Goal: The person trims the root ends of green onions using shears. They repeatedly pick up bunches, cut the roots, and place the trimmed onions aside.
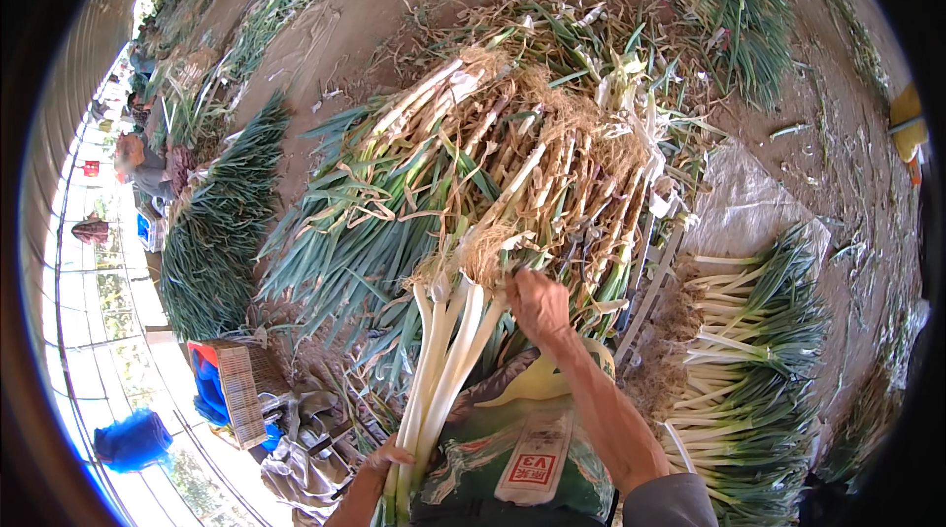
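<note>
My left hand (380,457) grips a small bunch of green onions (443,357) low on the stalks, where white turns green. Their clean white shafts slant upward, ending in tan, stringy roots (484,254). Beside those roots is my right hand (541,305), its fingers curled in; whether anything is pinched between them is hidden. Beyond both hands lies a large heap of untrimmed green onions (517,135), with dry brown skins, tangled roots and long leaves spread to the left. A dark green printed covering (473,464) lies over my lap.
Cleaned green onions (739,379) lie in a row at right, by a pale plastic sheet (739,187). More green onions (229,231) are piled at left, near a person (148,165). A wicker-like crate (240,394) and crumpled cloth (303,453) sit lower left. Scraps litter the dirt floor (355,2).
</note>
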`<state>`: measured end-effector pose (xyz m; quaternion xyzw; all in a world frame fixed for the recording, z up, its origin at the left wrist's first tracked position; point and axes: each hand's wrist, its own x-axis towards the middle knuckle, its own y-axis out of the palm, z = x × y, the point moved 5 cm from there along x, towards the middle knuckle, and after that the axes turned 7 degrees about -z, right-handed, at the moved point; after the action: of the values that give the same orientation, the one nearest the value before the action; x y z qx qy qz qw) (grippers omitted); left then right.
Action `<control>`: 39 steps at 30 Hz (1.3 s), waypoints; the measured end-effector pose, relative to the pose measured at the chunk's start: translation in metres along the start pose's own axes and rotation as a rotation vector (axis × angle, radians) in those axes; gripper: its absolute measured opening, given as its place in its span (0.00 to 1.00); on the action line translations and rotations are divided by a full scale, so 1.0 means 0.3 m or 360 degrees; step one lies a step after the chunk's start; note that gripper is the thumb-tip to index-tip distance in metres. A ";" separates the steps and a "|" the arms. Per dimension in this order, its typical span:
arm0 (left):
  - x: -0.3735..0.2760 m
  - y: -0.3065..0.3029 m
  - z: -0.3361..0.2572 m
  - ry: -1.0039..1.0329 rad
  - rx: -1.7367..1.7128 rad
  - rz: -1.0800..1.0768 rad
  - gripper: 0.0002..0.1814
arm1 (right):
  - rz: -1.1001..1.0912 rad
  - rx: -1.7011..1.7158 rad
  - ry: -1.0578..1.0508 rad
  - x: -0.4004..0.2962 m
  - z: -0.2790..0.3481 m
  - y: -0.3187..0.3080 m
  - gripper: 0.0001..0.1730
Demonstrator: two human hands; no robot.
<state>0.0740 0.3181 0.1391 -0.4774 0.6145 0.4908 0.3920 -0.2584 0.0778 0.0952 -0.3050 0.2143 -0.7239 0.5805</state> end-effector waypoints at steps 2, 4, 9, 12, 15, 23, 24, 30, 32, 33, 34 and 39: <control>0.002 0.002 -0.001 0.0001 0.0023 -0.0004 0.42 | -0.0069 -0.0118 -0.0239 -0.023 0.023 0.003 0.15; -0.001 -0.004 0.007 0.0011 0.0029 -0.0026 0.42 | 0.0451 -0.0733 -0.0615 0.053 0.020 0.026 0.16; -0.010 -0.024 -0.003 0.0022 0.0088 -0.0037 0.42 | 0.0215 -0.1204 -0.0099 0.396 -0.457 -0.316 0.09; -0.004 -0.016 -0.008 0.0052 0.0111 -0.0044 0.42 | -0.0065 -0.0567 0.0447 0.512 -0.482 -0.489 0.10; -0.004 -0.017 0.003 0.0063 0.0099 -0.0060 0.42 | -0.0066 0.0458 0.0834 0.523 -0.323 -0.508 0.43; 0.003 -0.006 -0.010 0.0064 0.0170 -0.0082 0.43 | 0.1153 0.0067 0.0222 0.205 -0.085 -0.176 0.40; 0.005 -0.001 -0.019 0.0070 0.0193 -0.0074 0.43 | 0.1087 0.0127 0.0135 0.175 -0.101 -0.124 0.41; -0.013 -0.010 -0.019 0.0005 0.0249 -0.0173 0.44 | 0.0651 -0.0216 0.0146 0.221 -0.229 -0.037 0.14; -0.003 -0.023 -0.007 0.0056 0.0308 -0.0112 0.44 | 0.0443 -0.0176 0.0603 0.375 -0.329 -0.209 0.23; 0.000 -0.028 -0.004 0.0075 0.0349 -0.0080 0.44 | 0.0210 -0.0299 0.0470 0.436 -0.391 -0.290 0.22; -0.008 -0.030 0.001 0.0050 0.0329 -0.0088 0.44 | -0.0025 -0.0252 0.0283 0.480 -0.363 -0.379 0.19; -0.013 0.038 -0.102 0.0054 0.0330 -0.0074 0.45 | 0.0096 -0.0656 0.0128 0.495 -0.319 -0.548 0.37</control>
<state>0.0634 0.2896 0.1520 -0.4566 0.6573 0.4073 0.4401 -0.4620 -0.0321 0.1641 -0.3817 0.3898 -0.6587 0.5181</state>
